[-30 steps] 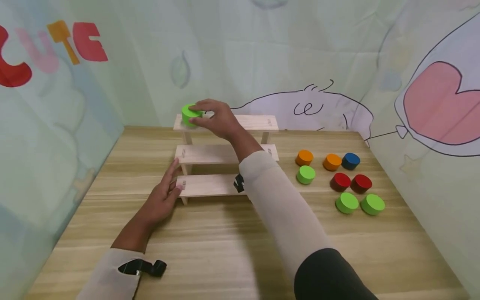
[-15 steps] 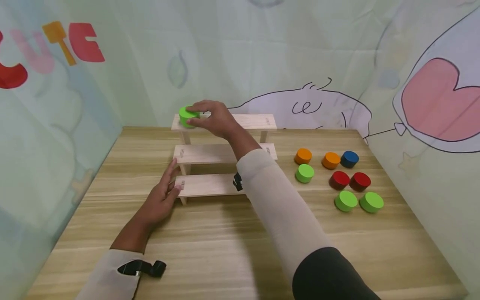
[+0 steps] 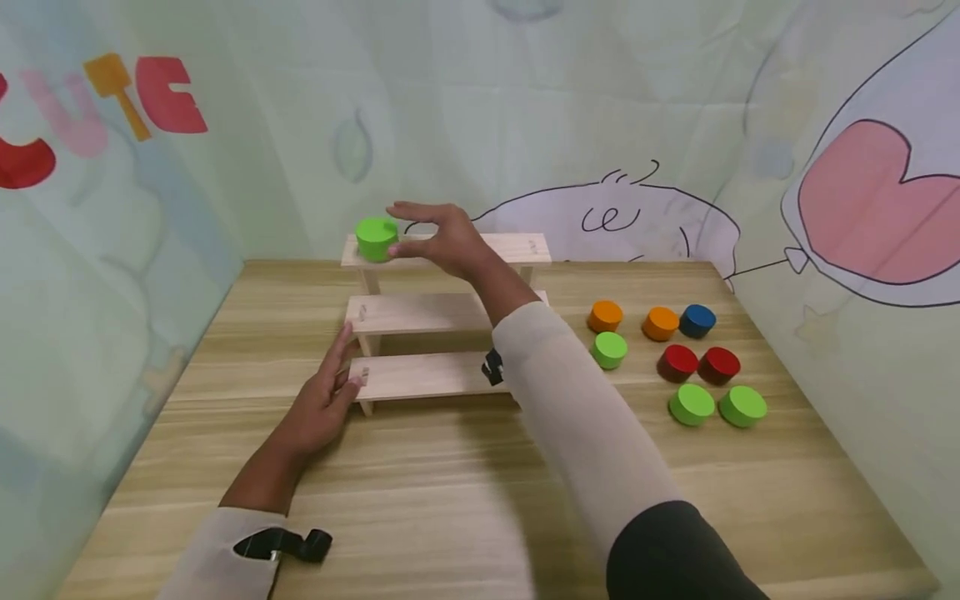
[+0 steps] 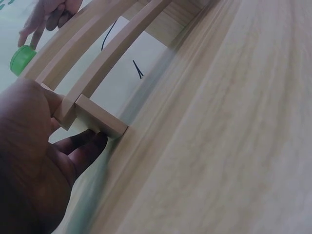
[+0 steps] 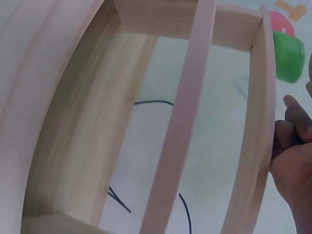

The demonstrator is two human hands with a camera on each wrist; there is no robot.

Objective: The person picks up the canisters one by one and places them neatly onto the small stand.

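A light wooden three-step stand [image 3: 427,375] stands on the table. On the left end of its top step sits a green cylindrical block [image 3: 377,240]. My right hand [image 3: 453,242] is just right of that block, thumb near its lower side and index finger lifted off it. In the right wrist view a gap shows between the green block [image 5: 288,57] and the fingers of my right hand [image 5: 295,161]. My left hand [image 3: 318,408] holds the stand's left side, thumb at the lowest step. The left wrist view shows the fingertips [image 4: 100,141] against the side board.
To the right of the stand lie several short cylindrical blocks: orange [image 3: 605,316], [image 3: 660,323], blue [image 3: 697,321], red [image 3: 677,363] and green [image 3: 692,404]. A printed cloth backdrop [image 3: 300,142] closes off the back and both sides of the wooden table [image 3: 420,517].
My right hand has let go of the green block and drawn slightly right, its fingers spreading. The block stays on the top step's left end. My left hand keeps its place on the stand.
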